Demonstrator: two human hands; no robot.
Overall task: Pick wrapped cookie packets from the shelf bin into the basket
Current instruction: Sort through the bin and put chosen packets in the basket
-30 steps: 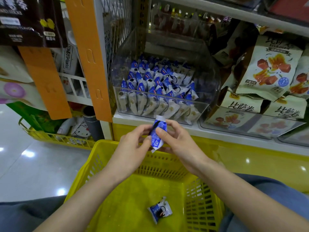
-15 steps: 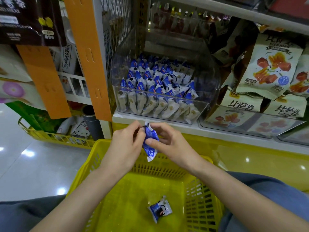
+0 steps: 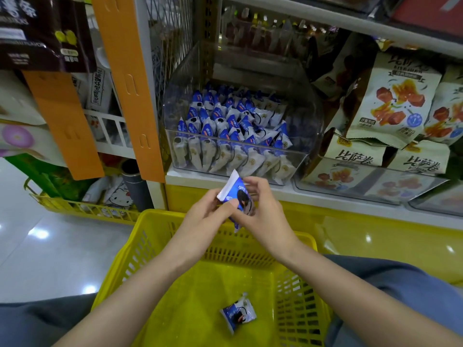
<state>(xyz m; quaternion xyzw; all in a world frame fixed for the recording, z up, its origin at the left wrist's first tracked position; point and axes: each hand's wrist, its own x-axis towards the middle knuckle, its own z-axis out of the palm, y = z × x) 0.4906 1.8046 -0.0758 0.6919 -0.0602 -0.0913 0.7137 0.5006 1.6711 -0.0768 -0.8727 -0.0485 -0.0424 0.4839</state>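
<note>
Checker 1: Turned since half a second ago, the held cookie packet (image 3: 236,195) is now presented face-on, with its white crimped end raised toward the shelf (image 3: 200,177). Before, it was seen nearly edge-on.

Checker 2: Confirmed. How is it gripped?

Checker 1: It is pinched from both sides. The thumb of the left hand (image 3: 204,217) is laid across the lower part of the wrapper, with the fingers behind. The curled fingers of the right hand (image 3: 264,214) are closed on the right side.

Checker 2: Position?

Checker 1: The held cookie packet is kept above the far rim of the yellow basket (image 3: 160,214), just below the shelf edge — touching neither. A second packet (image 3: 238,313) is lying on the basket floor, toward the near right corner. The remaining packets (image 3: 225,126) are packed in rows in the clear bin (image 3: 310,126) on the shelf — behind the hands.
</note>
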